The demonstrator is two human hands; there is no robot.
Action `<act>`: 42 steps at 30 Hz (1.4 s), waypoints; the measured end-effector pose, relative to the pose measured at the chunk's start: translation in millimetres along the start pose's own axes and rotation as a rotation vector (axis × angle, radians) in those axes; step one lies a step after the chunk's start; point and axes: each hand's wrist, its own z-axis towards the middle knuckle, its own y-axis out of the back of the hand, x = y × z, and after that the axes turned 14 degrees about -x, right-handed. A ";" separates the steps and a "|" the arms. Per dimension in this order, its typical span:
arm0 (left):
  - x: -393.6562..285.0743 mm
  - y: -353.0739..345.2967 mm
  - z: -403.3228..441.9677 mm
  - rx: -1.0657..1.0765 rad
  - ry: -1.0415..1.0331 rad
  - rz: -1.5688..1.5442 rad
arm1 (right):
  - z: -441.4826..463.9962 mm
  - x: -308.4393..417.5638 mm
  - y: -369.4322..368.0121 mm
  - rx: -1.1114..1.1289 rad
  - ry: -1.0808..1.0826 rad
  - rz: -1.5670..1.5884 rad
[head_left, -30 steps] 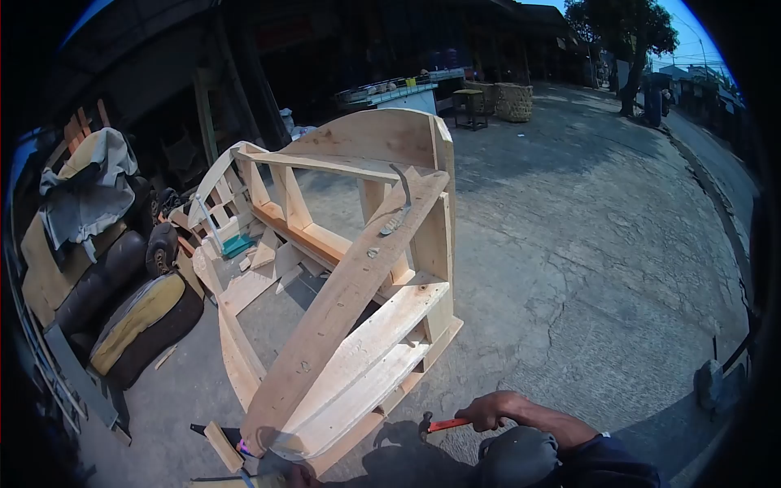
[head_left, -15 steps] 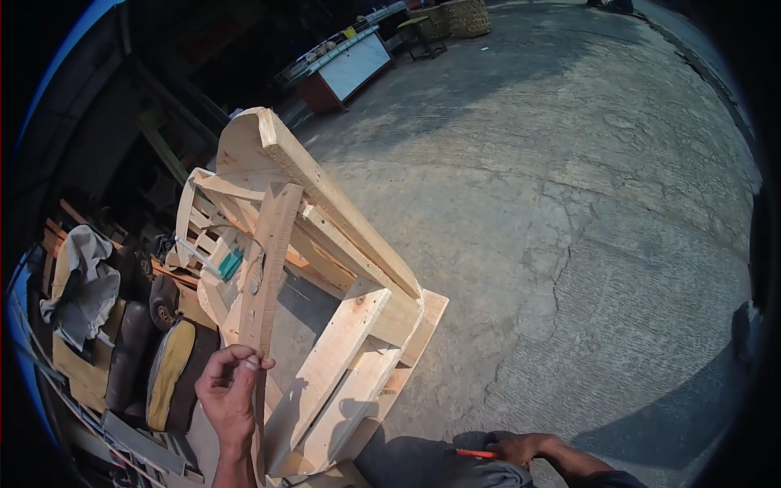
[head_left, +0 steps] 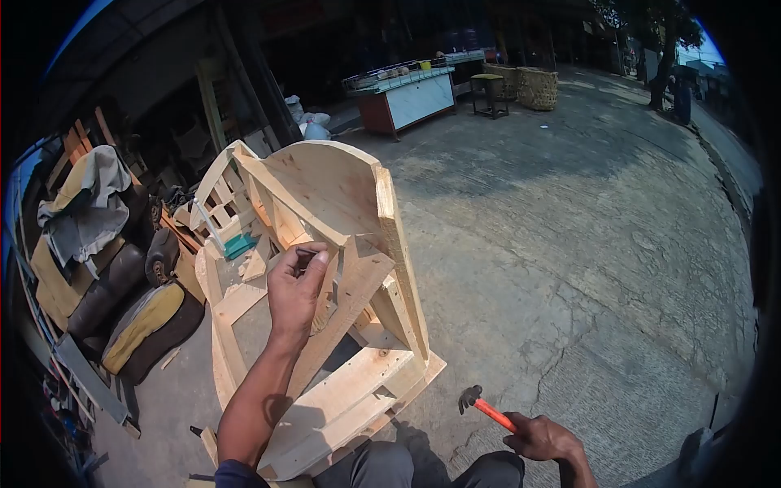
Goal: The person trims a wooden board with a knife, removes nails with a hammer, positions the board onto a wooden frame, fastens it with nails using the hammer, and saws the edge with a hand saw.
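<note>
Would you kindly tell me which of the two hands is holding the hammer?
The right hand: it grips the orange-handled hammer, while the left hand is up at the wooden frame.

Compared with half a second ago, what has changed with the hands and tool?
The left hand has moved from the plank's lower part toward its upper end. It pinches a small dark piece; when that was taken is unclear. The hammer, its head hard to make out before, now shows clearly. Unchanged: the right hand grips the hammer; the plank lies across the wooden frame.
</note>
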 end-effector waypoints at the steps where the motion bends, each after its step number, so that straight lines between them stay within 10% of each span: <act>1: 8.9 -6.0 5.6 0.008 0.083 -0.034 | -5.9 10.2 18.4 -0.008 -0.004 -0.026; 7: 22.7 -19.0 8.6 -0.013 0.125 -0.015 | -16.8 -39.9 -32.8 -0.684 -0.324 0.143; 9: 19.5 -19.3 7.0 -0.036 0.133 -0.036 | 37.1 -250.4 -207.9 -0.804 -0.166 0.774; 14: 20.2 -20.7 9.0 -0.037 0.095 0.002 | -25.1 106.4 17.6 -0.434 -0.669 0.452; 26: 25.4 -24.5 13.1 -0.026 -0.166 0.122 | -8.8 240.8 61.4 -0.701 0.221 0.174; 37: 25.7 -30.0 11.1 -0.043 -0.257 0.180 | 20.1 301.9 68.7 -0.925 0.479 -0.055; 42: 27.1 -33.7 9.4 -0.061 -0.308 0.249 | 37.7 295.6 79.6 -0.741 0.191 -0.413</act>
